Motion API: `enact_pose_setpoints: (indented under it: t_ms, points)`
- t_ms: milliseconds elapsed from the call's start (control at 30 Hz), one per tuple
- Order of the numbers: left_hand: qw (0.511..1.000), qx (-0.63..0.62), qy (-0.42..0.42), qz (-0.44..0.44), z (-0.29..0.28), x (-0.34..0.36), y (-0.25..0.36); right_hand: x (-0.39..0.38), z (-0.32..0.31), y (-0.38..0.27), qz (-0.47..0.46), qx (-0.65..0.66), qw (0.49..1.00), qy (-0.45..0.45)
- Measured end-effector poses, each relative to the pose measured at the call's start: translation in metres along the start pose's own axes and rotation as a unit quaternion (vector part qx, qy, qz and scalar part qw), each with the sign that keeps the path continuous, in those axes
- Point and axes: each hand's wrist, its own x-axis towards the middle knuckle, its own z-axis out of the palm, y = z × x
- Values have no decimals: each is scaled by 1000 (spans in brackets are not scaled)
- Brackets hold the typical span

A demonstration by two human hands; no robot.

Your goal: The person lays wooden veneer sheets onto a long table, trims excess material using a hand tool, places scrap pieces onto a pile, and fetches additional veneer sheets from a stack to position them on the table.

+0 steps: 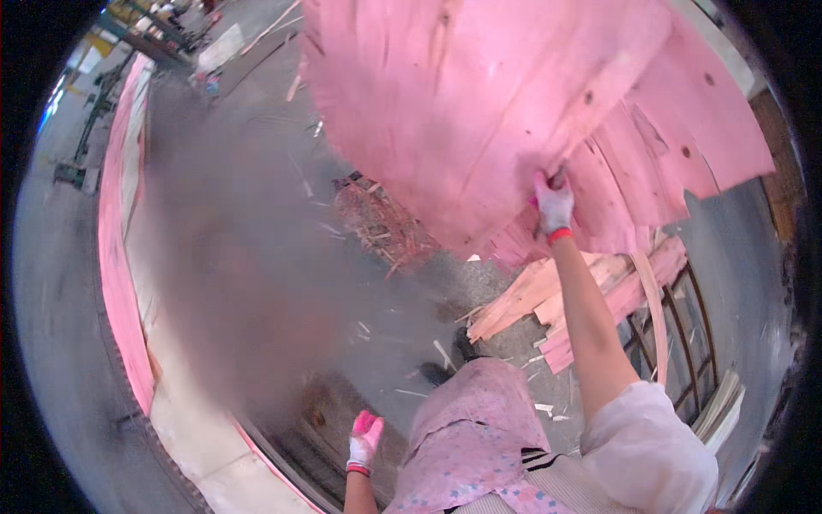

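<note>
My right hand (555, 203), in a white work glove with pink-stained fingers and a red cuff, is closed on the near edge of a pink veneer sheet (479, 94). That arm reaches forward. The sheet is broad and thin, with dark knots and long splits; its far edge runs out of the picture. More pink veneer (685, 128) lies to its right, overlapping it. My left hand (365, 439), gloved the same way, hangs low beside my apron with nothing in it, its fingers loosely bent and slightly apart.
Broken veneer pieces (591, 295) lie below my right arm, by a dark metal rack (685, 343). A heap of scraps (381, 223) and scattered splinters lie on the grey floor. A long pale stack with a pink edge (120, 248) runs along the left. A grey smear blurs the left middle.
</note>
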Motion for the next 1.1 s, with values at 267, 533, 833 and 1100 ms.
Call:
enact_pose_setpoints:
  t_ms: [267,533,833,1100]
  points:
    - [999,3,0,-51,10,-8,5,-74,21,-29,-306,-440,844,23]
    - [999,-16,25,26,15,-19,-4,-72,38,-4,-66,145,973,-166]
    - [981,163,66,-85,-21,-38,-112,-120,82,3,15,101,986,-134]
    - [987,-20,138,-81,-8,-68,-134,-203,179,-103,-12,218,929,-298]
